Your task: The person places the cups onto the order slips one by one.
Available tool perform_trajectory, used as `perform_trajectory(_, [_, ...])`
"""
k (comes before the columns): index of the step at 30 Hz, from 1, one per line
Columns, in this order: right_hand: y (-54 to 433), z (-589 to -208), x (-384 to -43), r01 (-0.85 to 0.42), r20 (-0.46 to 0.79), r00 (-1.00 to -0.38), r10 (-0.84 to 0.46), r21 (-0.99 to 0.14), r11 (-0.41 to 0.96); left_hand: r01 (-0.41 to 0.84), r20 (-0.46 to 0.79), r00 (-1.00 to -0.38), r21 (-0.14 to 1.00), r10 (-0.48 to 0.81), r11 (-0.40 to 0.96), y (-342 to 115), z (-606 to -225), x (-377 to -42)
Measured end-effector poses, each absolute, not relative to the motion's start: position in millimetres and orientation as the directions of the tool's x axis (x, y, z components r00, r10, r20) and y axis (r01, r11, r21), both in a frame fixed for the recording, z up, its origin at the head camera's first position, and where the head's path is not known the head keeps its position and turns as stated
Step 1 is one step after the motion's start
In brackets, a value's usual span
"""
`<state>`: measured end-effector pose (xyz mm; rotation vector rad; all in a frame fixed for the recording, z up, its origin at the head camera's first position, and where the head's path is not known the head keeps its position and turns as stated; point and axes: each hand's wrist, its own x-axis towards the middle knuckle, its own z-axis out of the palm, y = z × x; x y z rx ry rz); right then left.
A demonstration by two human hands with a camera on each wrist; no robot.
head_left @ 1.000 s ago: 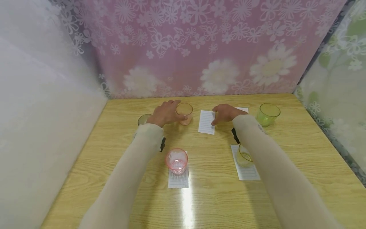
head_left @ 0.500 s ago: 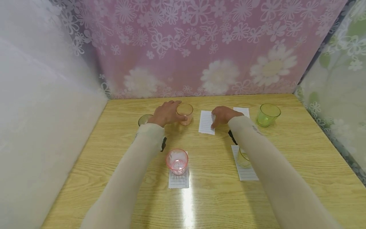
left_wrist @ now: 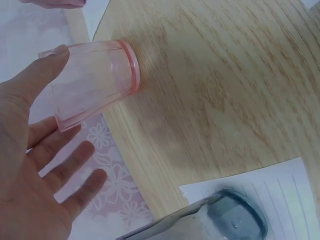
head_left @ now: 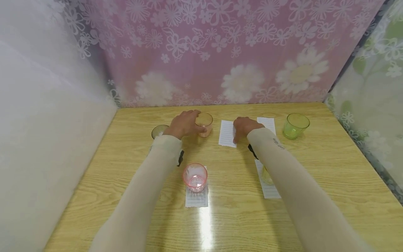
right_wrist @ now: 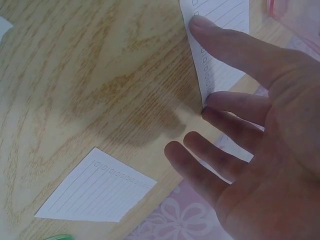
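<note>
My left hand (head_left: 183, 125) holds an orange-pink see-through plastic cup (head_left: 204, 128) upright near the back of the table. In the left wrist view the thumb lies on one side of the cup (left_wrist: 95, 75), the index finger reaches behind its rim, and the other fingers spread free. To its right lies a ruled paper slip (head_left: 226, 134). My right hand (head_left: 244, 127) is at that slip's right edge; in the right wrist view thumb and index fingertip touch the edge of the slip (right_wrist: 227, 55), the other fingers extended.
A grey cup (left_wrist: 237, 217) stands on a slip left of my left hand. Another slip (head_left: 267, 122) and a green cup (head_left: 296, 126) are at the back right. Nearer, a pink cup (head_left: 195, 176) and a yellow cup (head_left: 267, 176), partly behind my right sleeve, stand on slips.
My right hand has shifted slightly left onto the slip's right edge, its fingers drawing closer together. The slip behind its wrist shows more. The left hand and its cup stay in place.
</note>
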<state>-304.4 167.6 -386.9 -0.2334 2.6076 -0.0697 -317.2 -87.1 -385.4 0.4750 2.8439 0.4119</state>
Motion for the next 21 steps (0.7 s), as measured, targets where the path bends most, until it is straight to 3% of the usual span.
perform_trajectory(12, [164.1, -390.5, -309.3, -0.161, -0.5, -0.844, -0.194, -0.109, 0.981, 0.256, -0.164, -0.918, 0.45, 0.361, 0.855, -88.6, -390.3, -321.1])
perform_trajectory(21, [162.5, -393.1, -310.6, -0.151, -0.494, -0.836, -0.238, -0.21, 0.966, 0.259, -0.147, -0.918, 0.484, 0.369, 0.836, -91.4, -386.3, -321.1])
